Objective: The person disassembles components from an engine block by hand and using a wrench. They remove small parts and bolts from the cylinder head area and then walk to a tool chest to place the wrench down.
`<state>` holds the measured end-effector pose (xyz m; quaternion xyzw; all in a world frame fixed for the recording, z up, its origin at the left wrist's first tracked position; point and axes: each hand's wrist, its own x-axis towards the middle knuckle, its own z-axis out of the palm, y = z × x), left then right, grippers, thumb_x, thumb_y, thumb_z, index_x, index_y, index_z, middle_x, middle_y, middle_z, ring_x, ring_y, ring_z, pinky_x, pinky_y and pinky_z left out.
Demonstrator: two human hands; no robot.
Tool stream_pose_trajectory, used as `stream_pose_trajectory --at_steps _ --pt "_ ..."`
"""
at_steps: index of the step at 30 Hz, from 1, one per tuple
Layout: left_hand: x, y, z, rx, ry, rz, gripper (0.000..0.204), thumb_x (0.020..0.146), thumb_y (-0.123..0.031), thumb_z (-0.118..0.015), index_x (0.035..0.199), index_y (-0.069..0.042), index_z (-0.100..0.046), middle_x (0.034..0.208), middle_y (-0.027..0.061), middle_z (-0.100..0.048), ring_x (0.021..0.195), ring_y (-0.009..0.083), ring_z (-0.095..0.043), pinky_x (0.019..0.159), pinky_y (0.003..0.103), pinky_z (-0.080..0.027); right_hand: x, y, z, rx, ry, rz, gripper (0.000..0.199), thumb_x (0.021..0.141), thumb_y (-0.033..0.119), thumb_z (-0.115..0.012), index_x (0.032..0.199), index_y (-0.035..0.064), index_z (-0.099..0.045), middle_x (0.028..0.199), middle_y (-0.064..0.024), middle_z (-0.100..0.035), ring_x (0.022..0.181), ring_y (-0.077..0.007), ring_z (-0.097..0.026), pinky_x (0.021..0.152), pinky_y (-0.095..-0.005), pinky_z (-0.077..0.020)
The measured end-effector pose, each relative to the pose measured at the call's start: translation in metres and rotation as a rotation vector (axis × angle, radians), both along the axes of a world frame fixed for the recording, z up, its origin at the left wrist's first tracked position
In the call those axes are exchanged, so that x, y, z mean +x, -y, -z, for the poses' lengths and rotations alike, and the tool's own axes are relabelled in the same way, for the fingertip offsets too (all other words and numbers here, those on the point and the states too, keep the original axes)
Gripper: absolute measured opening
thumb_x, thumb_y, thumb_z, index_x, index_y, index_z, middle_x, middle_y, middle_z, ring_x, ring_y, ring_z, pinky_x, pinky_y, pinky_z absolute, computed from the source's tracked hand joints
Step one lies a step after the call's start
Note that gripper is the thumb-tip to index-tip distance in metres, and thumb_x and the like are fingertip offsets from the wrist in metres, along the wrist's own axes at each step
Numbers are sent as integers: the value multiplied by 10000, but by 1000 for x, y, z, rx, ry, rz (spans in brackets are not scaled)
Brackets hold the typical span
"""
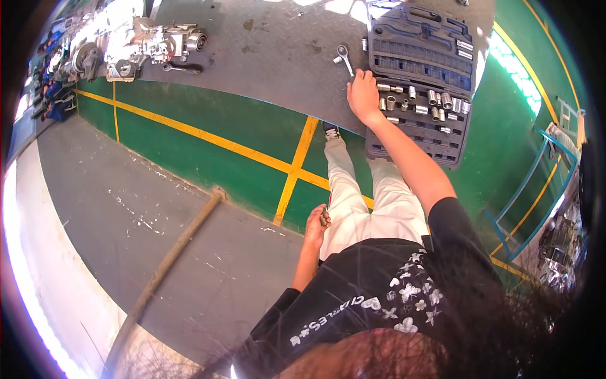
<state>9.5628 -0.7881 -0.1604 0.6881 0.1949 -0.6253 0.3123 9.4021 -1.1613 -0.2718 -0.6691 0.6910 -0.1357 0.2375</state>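
Note:
My right hand (364, 96) reaches to the table edge, its fingers closed around the handle of a shiny ratchet wrench (344, 58). The ratchet's head points away from me, over the dark table top. Just right of this hand lies an open dark socket case (377, 150), with several chrome sockets (447, 101) loose in its near half and a few in its far half. Down beside my left thigh hangs my left hand (317, 225), its fingers curled; whatever they may hold is too small to make out.
Metal machine parts (164, 44) stand at the table's far left, with a dark-handled tool (183, 67) beside them. A blue metal frame (514, 208) is on the right. A brown pipe (170, 259) crosses the grey floor at left. Yellow lines (293, 170) mark the green floor.

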Motion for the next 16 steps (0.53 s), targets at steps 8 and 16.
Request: stream_pose_trajectory --at_steps 8,16 --pt "61 85 -22 -167 -65 126 308 1054 -315 -607 1231 -64 -628 857 1 -585 728 110 -558 675 274 -482 45 19 27 382 -64 142 370 897 120 -643 1186 -64 -501 1184 -303 -597 1020 -460 -697 871 -520 -578" --pt "135 112 -2 -194 74 40 259 1065 -303 -586 1213 -95 -632 880 11 -618 761 159 -573 707 314 -490 37 27 44 303 157 435 427 985 343 -559 1252 13 -603 1140 -300 -695 1031 -346 -725 959 -466 -529"
